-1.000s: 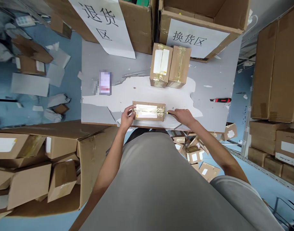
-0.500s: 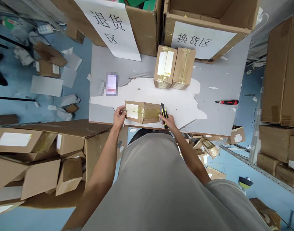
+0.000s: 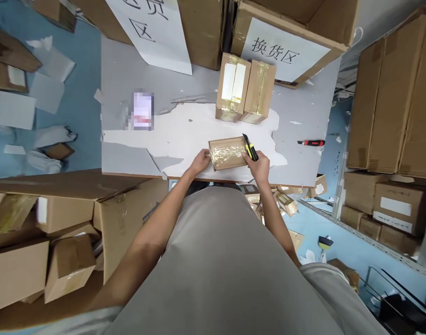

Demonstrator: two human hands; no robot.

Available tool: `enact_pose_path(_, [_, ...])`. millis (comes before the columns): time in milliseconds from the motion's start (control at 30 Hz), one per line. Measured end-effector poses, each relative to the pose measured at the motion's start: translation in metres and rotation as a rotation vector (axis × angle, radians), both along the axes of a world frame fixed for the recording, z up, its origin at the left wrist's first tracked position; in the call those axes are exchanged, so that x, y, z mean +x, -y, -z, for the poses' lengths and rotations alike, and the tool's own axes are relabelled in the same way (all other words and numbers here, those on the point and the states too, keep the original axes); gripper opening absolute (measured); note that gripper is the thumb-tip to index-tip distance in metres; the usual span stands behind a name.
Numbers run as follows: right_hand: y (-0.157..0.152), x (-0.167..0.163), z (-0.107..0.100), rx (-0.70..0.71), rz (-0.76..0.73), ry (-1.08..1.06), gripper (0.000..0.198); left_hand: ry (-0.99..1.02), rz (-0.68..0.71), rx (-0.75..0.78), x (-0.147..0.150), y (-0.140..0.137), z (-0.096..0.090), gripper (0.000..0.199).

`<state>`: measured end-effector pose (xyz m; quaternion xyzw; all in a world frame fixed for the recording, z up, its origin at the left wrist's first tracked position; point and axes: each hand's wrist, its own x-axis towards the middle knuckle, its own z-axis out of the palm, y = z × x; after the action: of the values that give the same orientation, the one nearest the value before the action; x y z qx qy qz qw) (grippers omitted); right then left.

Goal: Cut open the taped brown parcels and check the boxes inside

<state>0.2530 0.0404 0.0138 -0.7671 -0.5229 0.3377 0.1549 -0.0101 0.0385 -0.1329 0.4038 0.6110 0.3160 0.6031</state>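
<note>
A small cardboard box with clear tape across its upper face is over the near part of the table. My left hand is closed on its left end, the fingertips partly hidden at the edge. At the other end, my right hand grips a black and yellow utility knife, its thumb against the box. The knife points up and away from me. Two taped boxes, one with white labels and one plain, stand side by side farther back.
A red and black utility knife lies at the table's right. A phone-like blurred item lies left. Large cartons with paper signs line the back. A big carton of boxes stands at lower left; stacked cartons rise at right.
The small box has been turned, so its labelled face no longer shows and a taped face is up. Both hands have shifted right with it. The camera view has moved too.
</note>
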Motion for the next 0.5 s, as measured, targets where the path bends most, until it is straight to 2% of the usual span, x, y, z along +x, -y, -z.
enact_pose_path(67, [0.001, -0.004, -0.001, -0.006, -0.03, 0.057, 0.052, -0.06, -0.042, 0.03, -0.012, -0.008, -0.014, 0.042])
enact_pose_path(133, [0.002, -0.007, -0.004, -0.03, -0.057, 0.091, 0.051, -0.058, -0.05, 0.155, -0.023, -0.018, -0.034, 0.044])
enact_pose_path(200, [0.002, -0.008, -0.008, -0.057, -0.089, 0.117, 0.051, -0.031, 0.0, 0.242, -0.027, -0.029, -0.055, 0.046])
enact_pose_path(267, [0.003, -0.01, -0.014, -0.066, -0.115, 0.155, 0.052, -0.022, 0.077, 0.262, -0.024, -0.041, -0.071, 0.043])
enact_pose_path(367, [0.011, -0.016, -0.028, -0.028, -0.137, 0.233, 0.055, -0.03, 0.138, 0.253, -0.019, -0.056, -0.081, 0.034])
enact_pose_path(500, [0.036, -0.036, -0.05, -0.019, -0.233, 0.223, 0.061, -0.004, 0.159, 0.225, -0.02, -0.065, -0.077, 0.036])
